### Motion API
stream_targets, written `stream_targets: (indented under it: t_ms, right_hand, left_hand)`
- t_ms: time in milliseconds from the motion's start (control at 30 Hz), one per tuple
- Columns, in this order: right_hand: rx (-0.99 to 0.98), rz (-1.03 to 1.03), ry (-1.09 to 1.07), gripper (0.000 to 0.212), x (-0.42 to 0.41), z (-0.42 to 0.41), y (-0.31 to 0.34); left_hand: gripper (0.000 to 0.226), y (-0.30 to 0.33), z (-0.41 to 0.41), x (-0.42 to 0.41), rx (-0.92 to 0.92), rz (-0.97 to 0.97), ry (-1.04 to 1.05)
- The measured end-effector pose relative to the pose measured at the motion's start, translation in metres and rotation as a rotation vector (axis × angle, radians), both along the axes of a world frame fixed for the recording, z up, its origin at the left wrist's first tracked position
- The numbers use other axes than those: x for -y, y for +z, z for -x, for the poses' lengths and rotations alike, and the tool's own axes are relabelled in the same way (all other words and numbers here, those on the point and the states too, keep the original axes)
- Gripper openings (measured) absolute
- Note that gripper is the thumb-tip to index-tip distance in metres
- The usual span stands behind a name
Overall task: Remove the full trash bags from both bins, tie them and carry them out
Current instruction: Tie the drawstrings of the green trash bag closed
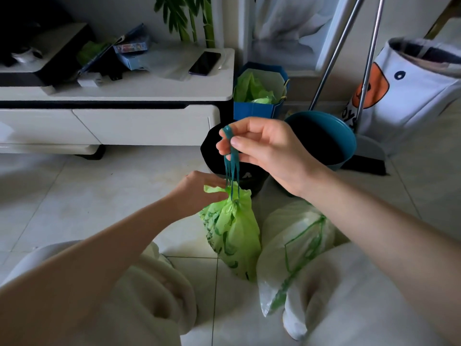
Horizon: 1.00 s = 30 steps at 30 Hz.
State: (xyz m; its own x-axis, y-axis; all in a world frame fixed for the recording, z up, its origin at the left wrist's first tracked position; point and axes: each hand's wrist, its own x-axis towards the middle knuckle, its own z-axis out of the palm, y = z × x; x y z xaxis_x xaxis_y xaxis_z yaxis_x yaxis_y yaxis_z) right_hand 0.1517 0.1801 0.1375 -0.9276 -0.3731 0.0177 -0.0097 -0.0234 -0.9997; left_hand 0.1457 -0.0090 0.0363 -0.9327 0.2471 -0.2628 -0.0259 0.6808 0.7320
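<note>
While the right hand [264, 151] pinches the teal drawstring [232, 168] taut, the left hand [199, 191] clamps the cinched neck of a lime-green patterned trash bag [232, 233] standing on the tiled floor [99, 196] before the black bin [212, 146] and teal bin [324, 136].

A home living room. A low white TV cabinet [139, 96] with drawers runs from nine to eleven o'clock, with a phone [205, 63], boxes [131, 49] and loose clutter on top. A leafy plant [192, 16] stands at twelve o'clock against the wall. At one o'clock, sheer curtains [287, 18] hang by a window frame. At two o'clock, a broom and dustpan [366, 136] lean beside a cloth toy bin [411, 96]. The floor [74, 196] is pale glossy tile.
</note>
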Motion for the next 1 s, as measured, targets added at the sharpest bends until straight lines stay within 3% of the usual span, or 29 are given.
stream_targets:
  t_ms: [100,200,333,533,700,800,1000]
  right_hand:
    - [-0.018,0.002,0.008,0.024,0.003,-0.002,-0.001]
    - [-0.038,0.002,-0.015,0.023,0.003,0.0,-0.005]
    - [-0.004,0.067,-0.175,0.019,-0.006,0.013,-0.008]
    - [-0.128,-0.159,-0.39,0.009,-0.028,0.036,-0.015]
    - [-0.264,-0.259,-0.341,0.01,-0.03,0.032,-0.015]
    - [-0.359,-0.303,-0.303,0.007,-0.024,0.027,-0.013]
    - [-0.261,-0.209,-0.303,0.015,-0.019,0.031,-0.015]
  left_hand:
    - [0.029,-0.008,-0.009,-0.007,0.017,0.049,-0.001]
    - [0.017,-0.009,-0.01,-0.019,-0.013,0.034,0.013]
    - [0.007,-0.004,-0.006,-0.024,0.068,-0.117,0.078]
    - [0.019,-0.012,-0.003,-0.019,0.142,-0.231,0.244]
    - [0.026,-0.015,-0.001,-0.021,0.11,-0.228,0.328]
    - [0.019,-0.013,0.0,-0.029,0.117,-0.167,0.238]
    - [0.017,-0.009,-0.002,-0.036,0.141,-0.045,-0.012]
